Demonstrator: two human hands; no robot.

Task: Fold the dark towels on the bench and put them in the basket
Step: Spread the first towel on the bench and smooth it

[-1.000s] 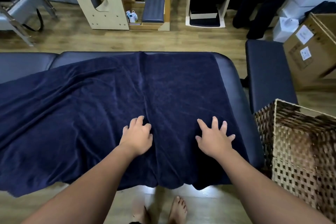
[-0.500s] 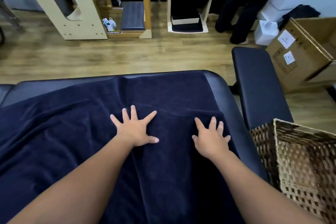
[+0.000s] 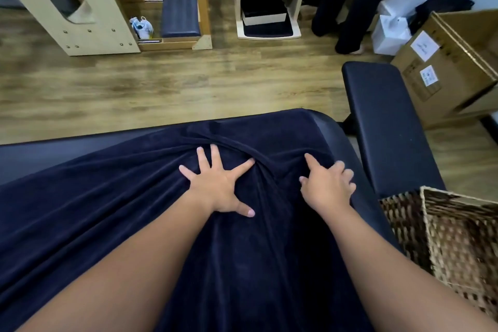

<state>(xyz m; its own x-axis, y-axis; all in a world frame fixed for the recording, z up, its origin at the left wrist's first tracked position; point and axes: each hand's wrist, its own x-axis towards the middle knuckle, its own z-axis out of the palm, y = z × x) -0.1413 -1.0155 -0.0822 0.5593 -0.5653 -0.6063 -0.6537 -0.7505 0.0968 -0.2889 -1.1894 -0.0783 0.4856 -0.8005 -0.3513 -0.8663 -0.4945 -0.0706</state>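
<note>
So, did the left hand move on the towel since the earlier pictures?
Yes. The left hand slid away from the person toward the far edge of the bench, and the towel is bunched into folds at its fingertips.

One dark towel (image 3: 107, 210), one wicker basket (image 3: 458, 237), two hands, one cardboard box (image 3: 444, 70), three white boxes.

Dark padded bench (image 3: 332, 134) — rumpled navy towel (image 3: 113, 197) draped across it
</note>
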